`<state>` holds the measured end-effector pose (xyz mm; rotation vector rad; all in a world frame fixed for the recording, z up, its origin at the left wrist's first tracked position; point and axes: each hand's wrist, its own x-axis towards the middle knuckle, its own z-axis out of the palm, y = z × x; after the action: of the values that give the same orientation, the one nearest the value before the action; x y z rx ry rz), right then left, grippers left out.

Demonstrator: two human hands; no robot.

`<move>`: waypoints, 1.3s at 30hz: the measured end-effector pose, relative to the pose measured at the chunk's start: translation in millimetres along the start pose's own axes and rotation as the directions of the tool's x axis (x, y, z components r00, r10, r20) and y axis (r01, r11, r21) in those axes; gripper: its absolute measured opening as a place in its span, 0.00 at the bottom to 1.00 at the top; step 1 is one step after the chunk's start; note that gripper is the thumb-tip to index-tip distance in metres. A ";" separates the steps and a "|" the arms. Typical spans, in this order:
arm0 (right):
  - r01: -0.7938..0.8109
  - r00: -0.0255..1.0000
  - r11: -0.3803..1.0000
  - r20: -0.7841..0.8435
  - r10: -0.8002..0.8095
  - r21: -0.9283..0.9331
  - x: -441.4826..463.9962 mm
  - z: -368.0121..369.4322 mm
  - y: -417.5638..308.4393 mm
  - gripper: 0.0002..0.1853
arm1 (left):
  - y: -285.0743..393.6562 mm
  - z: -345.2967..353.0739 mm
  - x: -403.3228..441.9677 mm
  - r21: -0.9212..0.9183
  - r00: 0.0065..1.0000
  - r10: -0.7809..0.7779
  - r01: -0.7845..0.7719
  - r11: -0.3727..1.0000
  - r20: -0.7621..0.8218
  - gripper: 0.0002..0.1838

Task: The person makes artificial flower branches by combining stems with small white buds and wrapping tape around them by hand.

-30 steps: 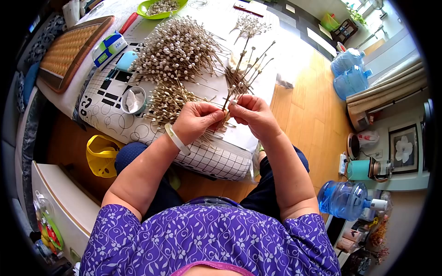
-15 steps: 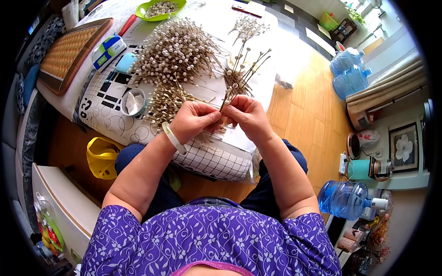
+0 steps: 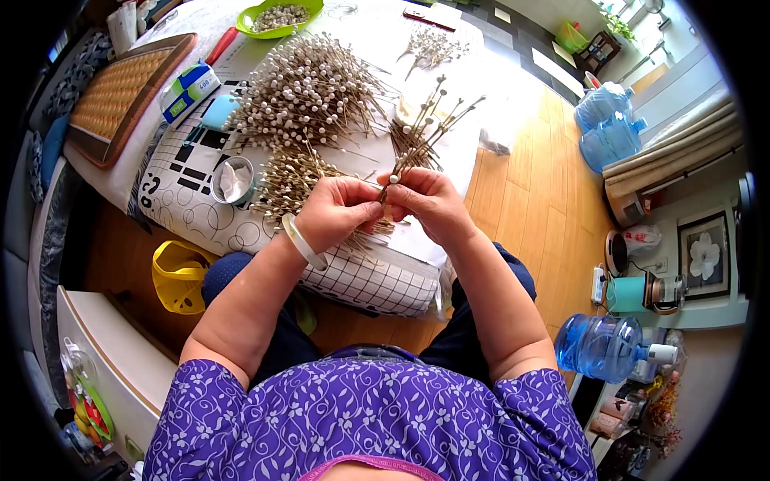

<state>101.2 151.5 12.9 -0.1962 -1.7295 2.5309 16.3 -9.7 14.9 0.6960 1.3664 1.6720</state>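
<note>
My left hand (image 3: 341,210) and my right hand (image 3: 431,207) meet at the table's front edge, fingertips pinched together on a branching sprig of thin brown stems (image 3: 419,136). One white bead-like tip (image 3: 393,179) shows right at the fingers; the stem ends beneath are hidden. Darker tips of the sprig fan out away from me to the right. Left of it lies a big heap of white-beaded stems (image 3: 309,92), and nearer my left hand a bundle of stems with small pale tips (image 3: 290,175). A smaller beaded sprig (image 3: 433,46) rests farther back.
A small cup (image 3: 216,188) with white tissue stands left of the bundle. Behind are a green bowl (image 3: 250,30) of beads, a tissue pack (image 3: 189,92) and a red-handled tool (image 3: 221,46). A yellow bag (image 3: 178,280) sits below the table's left side; water bottles (image 3: 597,349) stand right.
The sprig's tips have swung slightly to the right. My fingers have shifted a little around the stems, and both hands still pinch there.
</note>
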 end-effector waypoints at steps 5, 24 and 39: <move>0.027 0.997 0.999 0.077 -0.025 -0.033 2.6 -1.8 3.7 0.05 | -4.9 -7.9 2.8 -0.023 0.997 -0.034 0.035 0.999 0.062 0.08; -0.002 0.989 0.999 -0.145 0.009 0.054 3.8 -2.3 10.1 0.04 | -3.0 11.5 -6.6 0.740 0.851 0.525 -0.368 0.563 0.023 0.06; 0.180 0.981 0.965 0.107 -0.162 -0.189 6.2 -2.6 8.4 0.19 | -3.9 8.2 -3.5 0.652 0.880 0.455 -0.266 0.710 -0.137 0.02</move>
<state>95.6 151.6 3.8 0.0574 -1.9398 2.2798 25.9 -8.5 13.5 1.1997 2.1545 1.6587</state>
